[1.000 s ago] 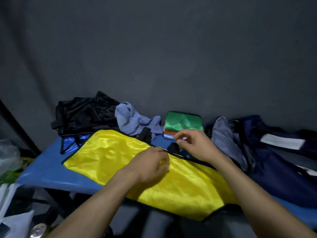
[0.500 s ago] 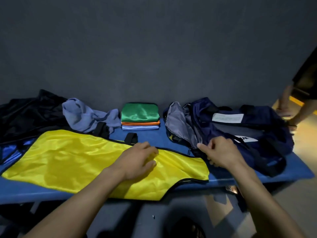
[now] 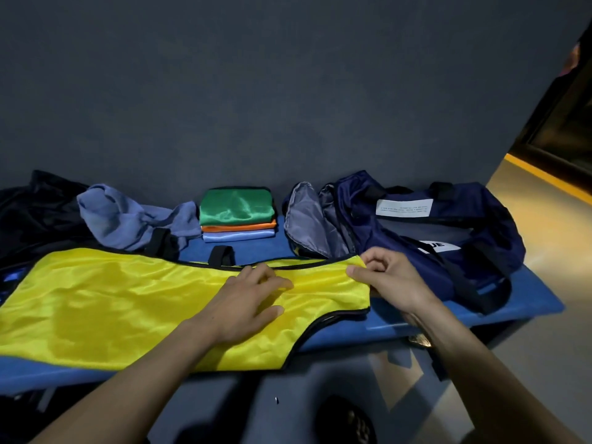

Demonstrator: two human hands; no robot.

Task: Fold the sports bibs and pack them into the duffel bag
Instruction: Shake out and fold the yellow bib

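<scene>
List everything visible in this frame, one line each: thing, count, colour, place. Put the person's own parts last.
yellow bib: 1, yellow with black trim, spread flat on the bench front
folded bibs: 3 stacked, green over orange over light blue, bench rear centre
duffel bag: 1, navy with grey lining, open, bench right
crumpled bib: 1, grey-blue, rear left
dark garments: count unclear, black, far left
bench: 1, blue, against the grey wall
left hand: flat on the yellow bib
right hand: pinches the yellow bib's right corner
</scene>
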